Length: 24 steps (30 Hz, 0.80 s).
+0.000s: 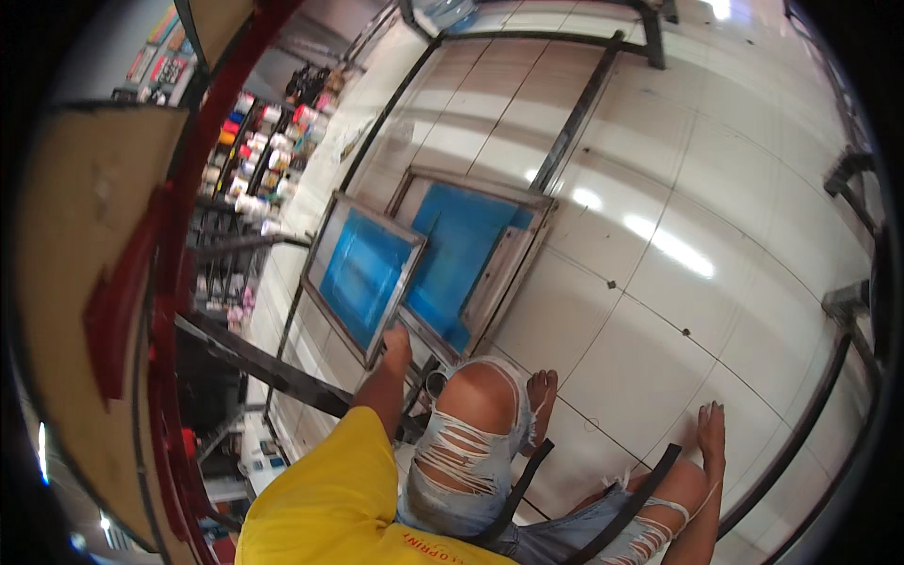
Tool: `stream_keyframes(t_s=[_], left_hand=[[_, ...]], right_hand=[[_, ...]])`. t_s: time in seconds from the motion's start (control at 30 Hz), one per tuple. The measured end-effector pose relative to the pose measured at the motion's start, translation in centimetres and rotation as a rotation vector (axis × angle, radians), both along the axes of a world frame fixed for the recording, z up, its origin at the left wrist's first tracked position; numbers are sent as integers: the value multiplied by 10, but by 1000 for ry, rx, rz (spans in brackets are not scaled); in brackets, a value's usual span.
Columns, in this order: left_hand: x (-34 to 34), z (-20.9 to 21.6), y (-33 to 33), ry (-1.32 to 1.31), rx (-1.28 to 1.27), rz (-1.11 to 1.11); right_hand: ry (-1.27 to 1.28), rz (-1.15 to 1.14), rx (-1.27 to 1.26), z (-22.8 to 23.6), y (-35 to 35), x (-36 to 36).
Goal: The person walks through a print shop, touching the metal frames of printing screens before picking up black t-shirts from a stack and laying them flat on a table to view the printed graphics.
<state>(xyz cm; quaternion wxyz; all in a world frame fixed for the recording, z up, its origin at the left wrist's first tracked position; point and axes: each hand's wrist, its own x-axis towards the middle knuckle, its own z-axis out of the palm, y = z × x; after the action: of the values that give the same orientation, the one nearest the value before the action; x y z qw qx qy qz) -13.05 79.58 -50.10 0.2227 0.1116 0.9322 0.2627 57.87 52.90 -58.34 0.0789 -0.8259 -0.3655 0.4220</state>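
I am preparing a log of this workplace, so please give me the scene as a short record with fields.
Left hand: the left hand is at the lower corner of the smaller blue panel; its exact grip is unclear
Right hand: the right hand is beyond the right knee, no object visible in it
Panels: two, framed; the smaller partly overlaps the larger blue panel
Floor: pale tiles
Clothing: yellow shirt, torn jeans

Left head fisheye is looking down over the wearer's yellow shirt (325, 490) and jeans (438, 507), close at the lower edge, facing framed blue panels (365, 275) and tiled floor (753, 311) farther off.
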Motion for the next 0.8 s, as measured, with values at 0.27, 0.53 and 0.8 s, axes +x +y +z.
stream_keyframes(t_s=[0.27,0.53,0.8], left_hand=[[-127,-40,2,36,32,250],[-250,-23,-7,529,-822,-461],[-295,-25,-38,56,32,473]], right_hand=[[126,-205,-58,-30,-28,-29],[72,-221,-170,-32,0,-47],[21,-206,-263,-32,48,-66]])
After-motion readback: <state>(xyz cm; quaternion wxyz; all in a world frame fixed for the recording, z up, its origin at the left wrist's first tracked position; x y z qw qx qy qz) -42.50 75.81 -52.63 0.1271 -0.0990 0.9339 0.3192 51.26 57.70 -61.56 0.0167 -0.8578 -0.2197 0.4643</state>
